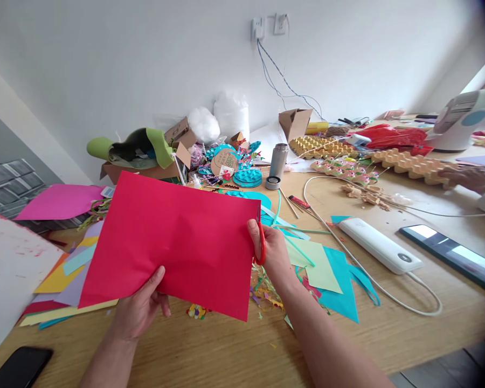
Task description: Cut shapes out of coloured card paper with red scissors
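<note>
A large sheet of red paper (181, 242) is held up in front of me, tilted above the table. My left hand (143, 302) pinches its lower edge, thumb on the near face and fingers behind. At the sheet's right edge, my right hand (272, 248) is closed on red-handled scissors (262, 245), with the thumb through a handle loop. Only a bit of the blades shows near the paper's upper right corner; the rest is hidden. Behind and below the sheet lie small paper scraps (267, 293), pale green paper (317, 267) and blue paper (339, 293).
Coloured paper sheets (70, 269) lie stacked at left, near a black phone (18, 366). A white power bank (378, 245) with a cable and another phone (452, 253) are at right. A metal flask (278, 161) stands behind. Another person's hand (472, 178) rests by an egg tray (412, 164).
</note>
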A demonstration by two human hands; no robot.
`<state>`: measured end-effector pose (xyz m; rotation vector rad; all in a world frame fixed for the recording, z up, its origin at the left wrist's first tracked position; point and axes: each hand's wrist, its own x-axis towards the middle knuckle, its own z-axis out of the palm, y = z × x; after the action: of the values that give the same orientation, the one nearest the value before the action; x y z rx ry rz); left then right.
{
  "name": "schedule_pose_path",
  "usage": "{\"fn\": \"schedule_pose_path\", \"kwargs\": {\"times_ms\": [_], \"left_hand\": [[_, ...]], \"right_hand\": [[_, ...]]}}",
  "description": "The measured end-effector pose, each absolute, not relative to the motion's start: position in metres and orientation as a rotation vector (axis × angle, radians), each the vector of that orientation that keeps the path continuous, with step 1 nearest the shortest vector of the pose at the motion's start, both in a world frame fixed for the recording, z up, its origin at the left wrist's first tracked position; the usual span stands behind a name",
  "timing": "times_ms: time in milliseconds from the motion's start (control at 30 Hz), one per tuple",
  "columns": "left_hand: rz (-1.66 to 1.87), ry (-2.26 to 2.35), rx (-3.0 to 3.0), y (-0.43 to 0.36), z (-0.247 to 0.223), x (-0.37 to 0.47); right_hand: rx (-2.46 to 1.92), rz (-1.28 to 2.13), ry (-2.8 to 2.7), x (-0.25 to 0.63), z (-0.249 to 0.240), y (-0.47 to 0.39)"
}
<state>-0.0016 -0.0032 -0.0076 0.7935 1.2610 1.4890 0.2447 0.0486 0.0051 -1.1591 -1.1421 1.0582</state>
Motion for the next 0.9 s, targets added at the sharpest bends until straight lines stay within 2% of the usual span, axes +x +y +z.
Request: {"fn": "schedule_pose_path", "kwargs": {"times_ms": [900], "left_hand": [[1.473, 1.288, 0.767, -0.004, -0.007, 0.001]], "right_hand": [[-1.205, 1.007, -1.152, 0.248, 0.003, 0.05]]}}
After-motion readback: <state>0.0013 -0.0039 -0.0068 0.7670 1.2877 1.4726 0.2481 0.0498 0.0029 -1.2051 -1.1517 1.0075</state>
